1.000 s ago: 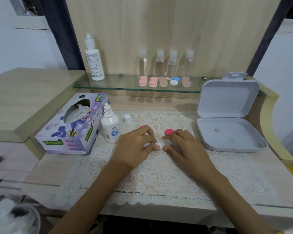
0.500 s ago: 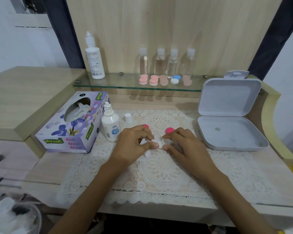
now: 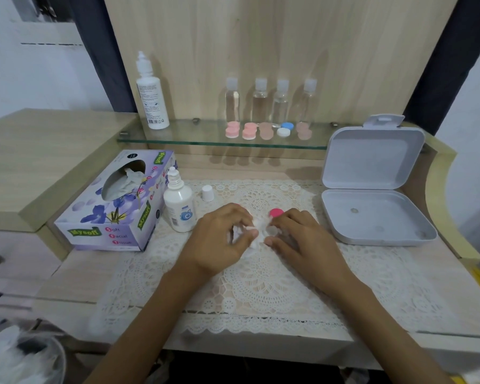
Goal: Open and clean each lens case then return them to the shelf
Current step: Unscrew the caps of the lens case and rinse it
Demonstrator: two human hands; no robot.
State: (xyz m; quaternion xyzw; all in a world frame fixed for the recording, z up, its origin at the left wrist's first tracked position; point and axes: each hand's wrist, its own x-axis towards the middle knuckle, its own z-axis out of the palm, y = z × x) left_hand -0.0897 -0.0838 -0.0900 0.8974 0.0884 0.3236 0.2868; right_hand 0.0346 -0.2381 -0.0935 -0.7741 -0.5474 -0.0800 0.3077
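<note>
On the lace mat (image 3: pixel 261 286), in the middle of the desk, the person's two hands meet over an open lens case (image 3: pixel 272 231). The right hand (image 3: pixel 302 239) holds the case down on the mat, thumb and forefinger curled and pinching its sides, though most of the case is hidden under the fingers. The left hand (image 3: pixel 222 239) has its fingers bent and closed on a wad of tissue (image 3: pixel 257 231), which is pressed against the case between the two hands. A pink cap (image 3: pixel 275 212) lies on the mat just behind the right hand's fingertips. To the left stand a small solution bottle (image 3: pixel 179 206), uncapped, with its white cap (image 3: pixel 207 193) beside it, and a purple tissue box (image 3: pixel 117 200). To the right an open pale plastic box (image 3: pixel 372 214) has its lid tilted up against the back. On the glass shelf (image 3: pixel 191 134) behind sit five more lens cases (image 3: pixel 249 130) in a row, pink, beige and one blue-and-white, in front of four clear bottles (image 3: pixel 259 101), with a tall white bottle (image 3: pixel 151 92) at the left end. A bin (image 3: pixel 20 356) holding crumpled tissue shows at the lower left.
</note>
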